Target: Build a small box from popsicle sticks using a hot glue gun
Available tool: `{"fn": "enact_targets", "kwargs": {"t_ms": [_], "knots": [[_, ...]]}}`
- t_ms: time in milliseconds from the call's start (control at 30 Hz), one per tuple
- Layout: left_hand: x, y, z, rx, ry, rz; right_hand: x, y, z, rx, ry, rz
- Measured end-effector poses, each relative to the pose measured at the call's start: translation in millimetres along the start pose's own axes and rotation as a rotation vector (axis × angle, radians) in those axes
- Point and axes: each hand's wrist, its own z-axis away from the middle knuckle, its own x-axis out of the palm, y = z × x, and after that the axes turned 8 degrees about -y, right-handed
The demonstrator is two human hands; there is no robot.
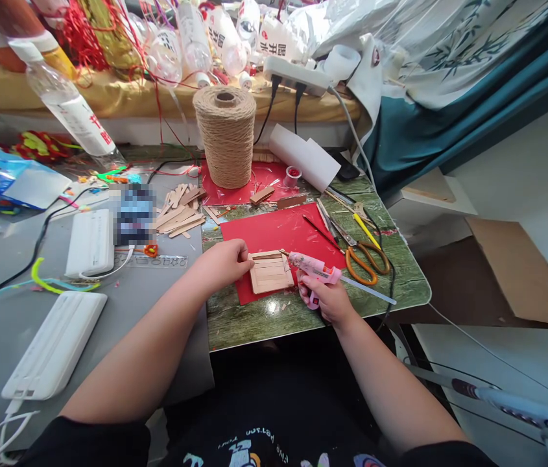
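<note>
My right hand [327, 295] is wrapped round a pink hot glue gun [315, 266], a translucent glue stick jutting from its back end. The gun's nozzle is over the upper right corner of a small square panel of wooden craft sticks [272, 275]. Closed at the panel's upper left edge, my left hand [227, 261] pinches it with thumb and fingers. Beneath the panel lies a red sheet [274, 232], with small wood scraps near its front edge. Whether the nozzle touches the wood, I cannot tell.
Loose craft sticks [181, 213] lie left of a big twine spool [225, 136]. Orange-handled scissors [364, 259] and a black pencil [323, 233] are at the right. White power banks [54, 344] sit on the grey table. A power strip [297, 74] rests on the ledge.
</note>
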Motion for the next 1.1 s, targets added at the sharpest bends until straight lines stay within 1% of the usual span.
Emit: {"fn": "enact_targets", "kwargs": {"t_ms": [133,333,433,500,567,700,933,1100], "knots": [[0.3,1.0,0.4,-0.010,-0.005,0.007,-0.5,2.1,-1.2,-0.005,0.010,0.012],[0.0,1.1,-1.1,-0.008,-0.008,0.006,1.6,3.7,-3.0,-0.115,0.007,0.026],[0.3,-0.2,-2.5,-0.006,-0.020,0.017,4.2,1.6,-1.3,-0.190,0.026,0.107],[0.7,-1.0,-3.0,-0.004,-0.025,0.019,6.2,-0.5,0.5,-0.210,0.053,0.185],[0.9,-1.5,-3.0,-0.005,-0.023,0.014,8.2,-3.0,2.3,-0.196,0.054,0.243],[1.0,-0.7,-2.1,-0.007,-0.017,0.009,11.7,-8.4,4.5,-0.145,0.001,0.281],[-0.9,-1.6,-0.5,0.004,-0.038,0.026,14.7,-12.3,5.4,-0.120,-0.008,0.232],[-0.3,-5.9,0.1,0.050,-0.103,0.034,14.9,-11.9,5.4,-0.077,0.002,0.193]]}}
